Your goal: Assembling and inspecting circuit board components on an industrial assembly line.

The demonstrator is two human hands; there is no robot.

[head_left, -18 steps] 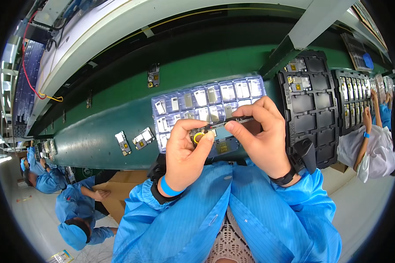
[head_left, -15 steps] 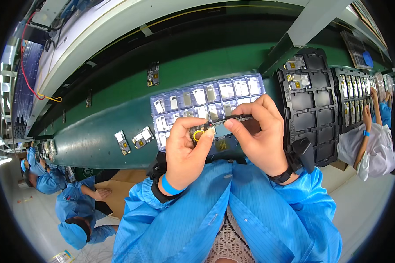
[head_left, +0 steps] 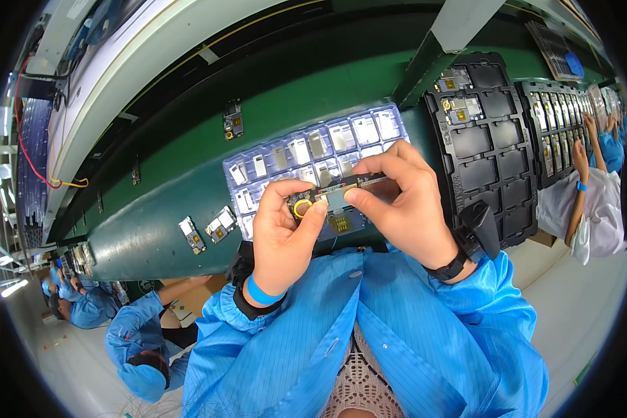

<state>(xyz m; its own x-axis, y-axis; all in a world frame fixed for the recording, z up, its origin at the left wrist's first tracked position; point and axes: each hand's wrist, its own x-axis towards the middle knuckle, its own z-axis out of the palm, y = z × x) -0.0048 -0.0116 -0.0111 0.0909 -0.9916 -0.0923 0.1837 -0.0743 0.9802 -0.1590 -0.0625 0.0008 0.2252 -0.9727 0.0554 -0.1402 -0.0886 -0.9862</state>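
Both of my hands hold a dark circuit board point(head_left: 340, 221) above the work surface, in front of my chest. My left hand point(head_left: 283, 226) is closed on its left end, thumb and fingers pinching beside a yellow ring on the board. At the other end, my right hand point(head_left: 412, 212) grips the upper edge between thumb and fingers. A silver-grey plate shows on the board between the two thumbs, with a gold-coloured patch below it. Just beyond my hands lies a clear plastic tray point(head_left: 271, 147) with silver metal pieces in its compartments; my fingers hide part of it.
Two loose circuit boards point(head_left: 221, 224) lie left of the clear tray, another board point(head_left: 233, 120) beyond it. A black tray point(head_left: 495, 138) holding a few boards stands at right, below a metal post point(head_left: 428, 70). Co-workers point(head_left: 138, 348) sit at left and right along the green bench point(head_left: 139, 216).
My view has shifted slightly, so the bench items appear higher and mostly farther left. Both hands keep their grip on the circuit board. At left, a co-worker's arm now stretches toward the bench.
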